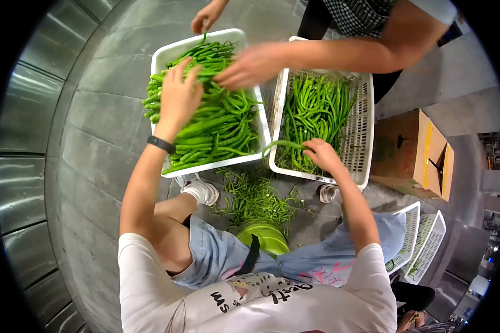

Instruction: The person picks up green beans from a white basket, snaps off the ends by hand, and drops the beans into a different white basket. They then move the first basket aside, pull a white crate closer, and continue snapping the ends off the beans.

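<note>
My left hand, with a dark band at the wrist, is over the heap of long green chili peppers in the left white crate. Its fingers are apart, and no pepper shows in them. In my right hand a single curved green chili pepper is pinched near one end. That hand is over the front of the right white crate, which holds another heap of green chili peppers.
Across from me, a person's blurred hand reaches over the left crate; their other hand is at its far rim. Pepper stems and scraps litter the floor before a green stool. A cardboard box and slotted crates stand right.
</note>
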Motion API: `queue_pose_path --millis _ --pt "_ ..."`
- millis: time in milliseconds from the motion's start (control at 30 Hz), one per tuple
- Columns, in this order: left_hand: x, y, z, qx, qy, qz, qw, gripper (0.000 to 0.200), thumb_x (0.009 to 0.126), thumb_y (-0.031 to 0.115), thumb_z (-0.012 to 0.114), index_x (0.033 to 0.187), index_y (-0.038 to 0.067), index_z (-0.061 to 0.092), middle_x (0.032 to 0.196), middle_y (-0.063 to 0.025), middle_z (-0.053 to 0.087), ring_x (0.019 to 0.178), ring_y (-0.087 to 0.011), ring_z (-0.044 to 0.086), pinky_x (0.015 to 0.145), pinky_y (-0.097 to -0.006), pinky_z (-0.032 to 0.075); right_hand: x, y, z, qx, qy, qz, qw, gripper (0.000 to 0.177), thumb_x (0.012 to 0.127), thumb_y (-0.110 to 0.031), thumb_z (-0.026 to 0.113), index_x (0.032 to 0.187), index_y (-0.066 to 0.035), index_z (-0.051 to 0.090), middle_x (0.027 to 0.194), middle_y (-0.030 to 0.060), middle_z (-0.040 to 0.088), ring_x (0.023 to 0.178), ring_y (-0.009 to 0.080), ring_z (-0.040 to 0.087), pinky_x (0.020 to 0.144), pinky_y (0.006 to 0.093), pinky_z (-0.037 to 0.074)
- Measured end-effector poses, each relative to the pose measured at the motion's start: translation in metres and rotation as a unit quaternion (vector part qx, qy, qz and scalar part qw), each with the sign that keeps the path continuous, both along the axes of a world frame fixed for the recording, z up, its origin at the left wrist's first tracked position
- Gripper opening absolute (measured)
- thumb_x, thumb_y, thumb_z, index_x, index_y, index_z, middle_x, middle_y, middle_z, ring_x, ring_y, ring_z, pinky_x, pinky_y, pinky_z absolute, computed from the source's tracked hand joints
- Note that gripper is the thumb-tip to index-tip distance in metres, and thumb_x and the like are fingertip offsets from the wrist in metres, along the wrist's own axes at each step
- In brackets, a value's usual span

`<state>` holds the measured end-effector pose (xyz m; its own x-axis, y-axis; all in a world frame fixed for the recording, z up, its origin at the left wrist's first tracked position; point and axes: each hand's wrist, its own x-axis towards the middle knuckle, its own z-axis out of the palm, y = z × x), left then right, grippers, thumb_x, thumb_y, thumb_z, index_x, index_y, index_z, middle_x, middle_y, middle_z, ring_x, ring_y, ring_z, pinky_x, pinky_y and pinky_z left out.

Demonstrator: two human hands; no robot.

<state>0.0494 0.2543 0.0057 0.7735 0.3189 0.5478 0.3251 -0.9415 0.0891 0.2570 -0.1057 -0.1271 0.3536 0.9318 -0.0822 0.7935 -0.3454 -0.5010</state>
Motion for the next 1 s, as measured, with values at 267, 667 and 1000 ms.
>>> queue_pose_path --millis 267,667,1000 --pt "-0.092 -0.110 0.063 0.033 0.041 0.066 0.996 0.013 0.073 0.009 0.066 0.082 0.005 0.058 0.093 -0.0082 0.059 0.077 -0.0281 0.057 0.061 -0.0390 0.047 -0.081 -0.033 0.118 0.038 -0.065 -0.052 0.996 0.019 0.083 -0.019 0.061 0.098 -0.007 0.061 0.084 0.0125 0.061 0.068 0.0352 0.061 0.061 0.0440 0.050" --pt "-0.091 -0.243 0.004 -0.140 0.122 -0.374 0.909 0.057 0.070 0.009 0.058 0.125 0.017 0.049 0.082 -0.0058 0.048 0.073 -0.0244 0.056 0.064 -0.0353 0.049 -0.152 -0.078 0.213 -0.028 0.162 0.003 0.986 0.029 0.077 -0.011 0.068 0.101 -0.003 0.054 0.082 0.0206 0.064 0.075 0.0389 0.063 0.064 0.0405 0.051" --pt "-0.074 -0.267 -0.001 -0.307 0.064 -0.413 0.855 0.035 0.081 0.006 0.059 0.113 0.001 0.048 0.103 -0.0156 0.054 0.094 -0.0353 0.056 0.076 -0.0394 0.048 -0.182 -0.069 0.174 0.135 0.392 -0.159 0.896 0.026 0.087 -0.006 0.062 0.109 0.002 0.050 0.079 0.0050 0.063 0.068 0.0063 0.058 0.059 0.0215 0.046"
